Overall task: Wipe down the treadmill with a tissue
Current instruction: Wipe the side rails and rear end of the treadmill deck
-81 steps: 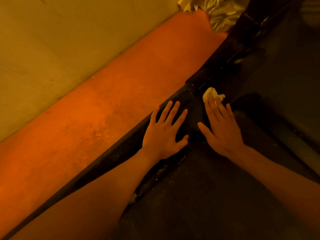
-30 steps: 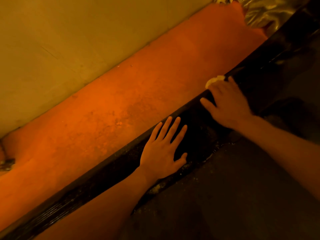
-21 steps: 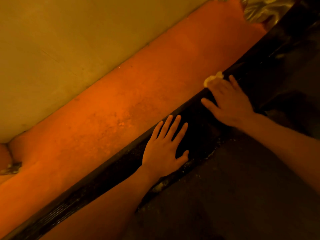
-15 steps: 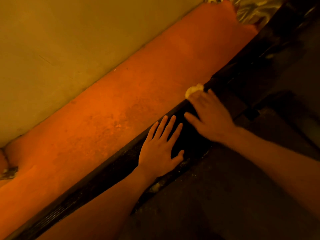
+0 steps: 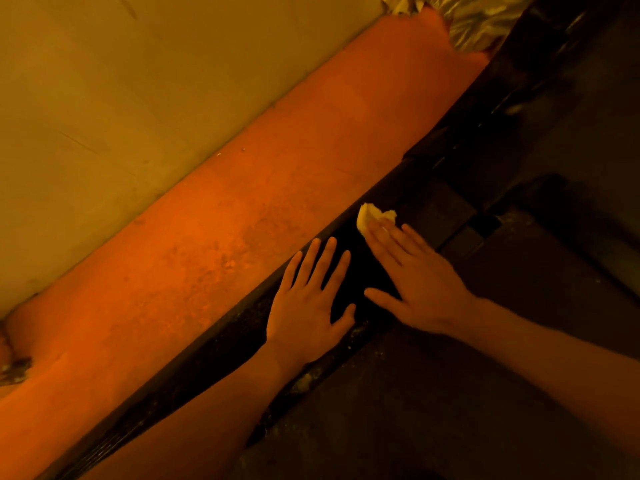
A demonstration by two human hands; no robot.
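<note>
**Tissue pressed flat against treadmill's side rail**

A small, crumpled pale tissue (image 5: 372, 216) lay on the dark side rail (image 5: 221, 337) of the treadmill, at the rail's outer edge next to the floor. It was pinned there under the tips of the right hand's (image 5: 419, 289) fingers (image 5: 388, 240). Most of the wad showed beyond the fingertips, and its near part was hidden beneath them. Those fingers were stretched out straight and close together, pressing down on the tissue rather than curling round it, with the thumb held out to the side over the rail.

Just beside it, nearer the person, the left hand (image 5: 308, 306) rested palm down on the same rail. Its fingers (image 5: 322, 258) were straight and spread apart and gripped nothing. Their tips pointed toward the rail's outer edge and stopped short of the tissue. The two hands lay close together but did not touch, and both bare forearms reached in from the bottom of the head view.

Pale specks (image 5: 304, 379) dotted the seam between the rail and the dark treadmill belt (image 5: 433, 410) on the person's right. Beyond the rail ran a strip of orange floor (image 5: 207, 237), bounded by a plain yellowish wall (image 5: 138, 81). A crumpled, shiny sheet (image 5: 474, 26) sat at the far end of the floor, well apart from both hands.
</note>
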